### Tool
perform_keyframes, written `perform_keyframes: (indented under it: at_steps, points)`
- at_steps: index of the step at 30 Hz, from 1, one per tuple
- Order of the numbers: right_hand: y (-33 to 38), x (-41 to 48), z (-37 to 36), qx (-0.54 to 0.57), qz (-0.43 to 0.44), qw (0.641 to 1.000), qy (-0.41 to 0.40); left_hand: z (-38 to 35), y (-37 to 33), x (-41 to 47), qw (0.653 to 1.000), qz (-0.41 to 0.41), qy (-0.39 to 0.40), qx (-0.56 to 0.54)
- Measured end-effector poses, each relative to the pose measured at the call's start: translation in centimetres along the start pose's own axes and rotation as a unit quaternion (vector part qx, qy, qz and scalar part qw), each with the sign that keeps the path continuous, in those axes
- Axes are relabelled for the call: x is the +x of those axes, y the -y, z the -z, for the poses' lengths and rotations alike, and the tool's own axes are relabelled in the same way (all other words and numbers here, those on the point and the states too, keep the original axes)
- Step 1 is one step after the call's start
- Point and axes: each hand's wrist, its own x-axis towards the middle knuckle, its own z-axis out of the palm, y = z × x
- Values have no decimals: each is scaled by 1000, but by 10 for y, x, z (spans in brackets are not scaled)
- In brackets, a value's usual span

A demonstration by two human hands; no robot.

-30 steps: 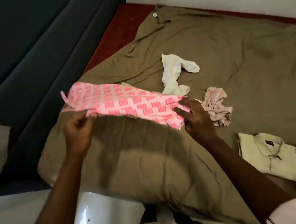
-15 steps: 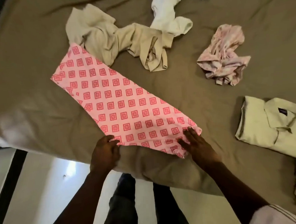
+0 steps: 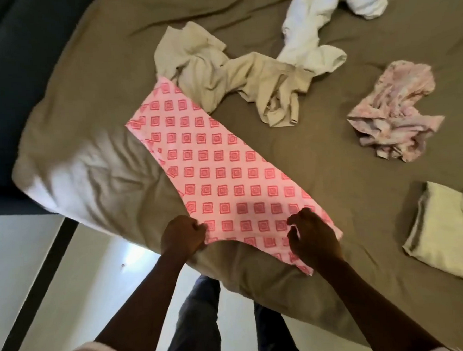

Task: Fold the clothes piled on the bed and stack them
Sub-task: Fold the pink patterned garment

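Here, the pink patterned cloth [image 3: 219,170] is laid flat by the bed [image 3: 319,170] edge. Its near hem is pinched by the left hand [image 3: 182,239] and gripped by the right hand [image 3: 314,238], fingers curled. Its far end is touched by a crumpled beige garment [image 3: 233,85].

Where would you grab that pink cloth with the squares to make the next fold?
The pink cloth lies flat as a long strip running away from the person, so its near short end is best pinched at both corners, coming from the near edge of the bed. The left hand and right hand grip there; the far end touches a beige garment.
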Motion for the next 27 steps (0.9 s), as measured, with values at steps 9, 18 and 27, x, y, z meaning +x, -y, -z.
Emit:
perform_keyframes:
  at_steps: [9,18,27]
  points:
    - [152,67,-48,-37,255,964,62,27,35,76,948,99,5,-303]
    - [143,88,-54,229,5,967,115,33,45,106,896,143,89,-412]
    - [105,109,-45,237,-233,943,-20,45,57,144,917,63,-92,-383]
